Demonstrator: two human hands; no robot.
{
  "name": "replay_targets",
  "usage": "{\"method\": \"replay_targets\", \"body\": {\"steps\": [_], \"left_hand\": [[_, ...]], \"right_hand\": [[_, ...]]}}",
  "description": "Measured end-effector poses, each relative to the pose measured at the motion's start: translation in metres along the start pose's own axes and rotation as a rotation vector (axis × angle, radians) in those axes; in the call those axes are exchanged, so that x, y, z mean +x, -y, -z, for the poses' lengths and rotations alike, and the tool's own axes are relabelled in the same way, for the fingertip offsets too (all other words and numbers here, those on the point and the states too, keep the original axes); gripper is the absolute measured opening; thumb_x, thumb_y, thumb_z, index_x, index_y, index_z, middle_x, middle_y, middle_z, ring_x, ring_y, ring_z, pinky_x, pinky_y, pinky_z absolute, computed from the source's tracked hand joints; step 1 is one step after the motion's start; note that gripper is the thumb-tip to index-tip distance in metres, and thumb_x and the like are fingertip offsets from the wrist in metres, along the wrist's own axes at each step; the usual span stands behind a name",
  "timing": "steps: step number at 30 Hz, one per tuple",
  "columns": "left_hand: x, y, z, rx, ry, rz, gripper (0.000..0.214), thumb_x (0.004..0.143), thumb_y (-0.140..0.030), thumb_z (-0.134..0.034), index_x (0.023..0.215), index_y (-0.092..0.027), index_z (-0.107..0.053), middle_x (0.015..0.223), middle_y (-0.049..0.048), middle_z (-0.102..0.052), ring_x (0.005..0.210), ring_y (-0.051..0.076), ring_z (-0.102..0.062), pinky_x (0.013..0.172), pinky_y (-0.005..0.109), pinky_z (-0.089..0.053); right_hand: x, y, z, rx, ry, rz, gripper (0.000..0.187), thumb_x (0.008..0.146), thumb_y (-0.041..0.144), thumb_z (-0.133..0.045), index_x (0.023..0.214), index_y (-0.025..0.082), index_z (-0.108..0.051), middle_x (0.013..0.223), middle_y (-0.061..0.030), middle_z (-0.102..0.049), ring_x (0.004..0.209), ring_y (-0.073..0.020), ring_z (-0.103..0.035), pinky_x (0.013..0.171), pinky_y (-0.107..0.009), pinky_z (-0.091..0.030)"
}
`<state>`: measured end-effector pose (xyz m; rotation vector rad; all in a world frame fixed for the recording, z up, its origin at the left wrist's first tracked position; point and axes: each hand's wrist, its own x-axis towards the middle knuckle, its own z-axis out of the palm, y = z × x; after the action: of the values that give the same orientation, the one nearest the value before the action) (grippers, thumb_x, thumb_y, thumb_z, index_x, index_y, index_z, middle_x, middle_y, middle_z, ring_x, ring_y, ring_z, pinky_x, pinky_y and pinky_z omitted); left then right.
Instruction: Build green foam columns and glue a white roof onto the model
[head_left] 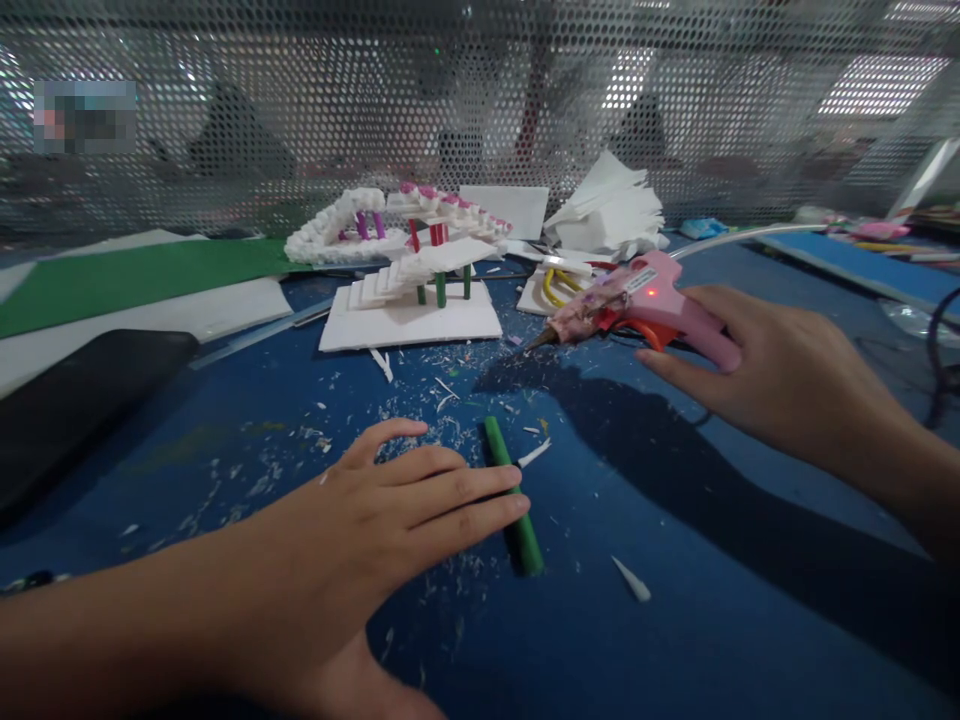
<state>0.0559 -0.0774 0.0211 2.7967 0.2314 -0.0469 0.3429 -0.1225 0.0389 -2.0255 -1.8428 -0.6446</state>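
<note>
Fingers stretched out, my left hand (pixel 420 500) lies over a short green stick (pixel 531 545), two fingertips resting across its middle. My right hand (pixel 772 360) is wrapped round the handle of a pink glue gun (pixel 649 300), which has a lit red light and a nozzle pointing left and down above the table. Behind the stick stands a small white staircase model (pixel 405 280) on a white base (pixel 412 328), with green posts under its upper platform. White scraps and shavings are scattered around the stick.
A black phone-like object (pixel 90 400) lies at the left beside green sheet material (pixel 150 280). More white models (pixel 345 230) and a stack of white pieces (pixel 607 210) stand before a perforated metal screen (pixel 480 100). A blue board (pixel 885 260) is at the right.
</note>
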Motion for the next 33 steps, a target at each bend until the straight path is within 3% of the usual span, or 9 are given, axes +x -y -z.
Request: {"method": "replay_targets", "body": {"steps": [7, 15, 20, 33], "left_hand": [[0.0007, 0.0001, -0.0008, 0.025, 0.029, 0.014, 0.085, 0.065, -0.065, -0.052, 0.136, -0.032, -0.020, 0.139, 0.0008, -0.033, 0.118, 0.030, -0.042, 0.106, 0.053, -0.003], [0.0017, -0.0032, -0.0008, 0.066, 0.011, -0.001, 0.083, 0.066, -0.064, -0.051, 0.135, -0.026, -0.025, 0.138, 0.0037, -0.034, 0.118, 0.028, -0.041, 0.106, 0.047, -0.005], [0.0028, -0.0046, 0.0006, 0.108, -0.039, -0.028, 0.079, 0.068, -0.062, -0.052, 0.134, -0.025, -0.030, 0.136, 0.0034, -0.039, 0.116, 0.027, -0.044, 0.105, 0.047, -0.012], [0.0010, -0.0042, -0.0008, 0.153, -0.007, 0.005, 0.079, 0.070, -0.065, -0.047, 0.135, -0.026, -0.025, 0.139, 0.0033, -0.033, 0.118, 0.029, -0.040, 0.104, 0.049, -0.012]], "right_hand": [[0.0003, -0.0003, -0.0008, -0.005, 0.013, 0.014, 0.027, 0.068, 0.047, -0.052, 0.068, 0.022, -0.041, 0.054, 0.0027, -0.044, 0.047, -0.0120, -0.039, 0.045, -0.022, -0.023], [0.0011, -0.0009, -0.0027, -0.004, -0.006, 0.014, 0.031, 0.065, 0.052, -0.049, 0.065, 0.022, -0.039, 0.050, 0.0034, -0.040, 0.044, -0.0118, -0.034, 0.044, -0.021, -0.021], [0.0006, -0.0020, -0.0024, -0.003, 0.000, -0.007, 0.032, 0.065, 0.053, -0.049, 0.066, 0.022, -0.041, 0.052, 0.0025, -0.042, 0.045, -0.0126, -0.037, 0.044, -0.022, -0.022], [0.0012, -0.0067, -0.0064, -0.018, 0.045, -0.024, 0.035, 0.065, 0.055, -0.046, 0.071, 0.021, -0.045, 0.059, -0.0017, -0.050, 0.051, -0.0159, -0.046, 0.047, -0.024, -0.027]]}}
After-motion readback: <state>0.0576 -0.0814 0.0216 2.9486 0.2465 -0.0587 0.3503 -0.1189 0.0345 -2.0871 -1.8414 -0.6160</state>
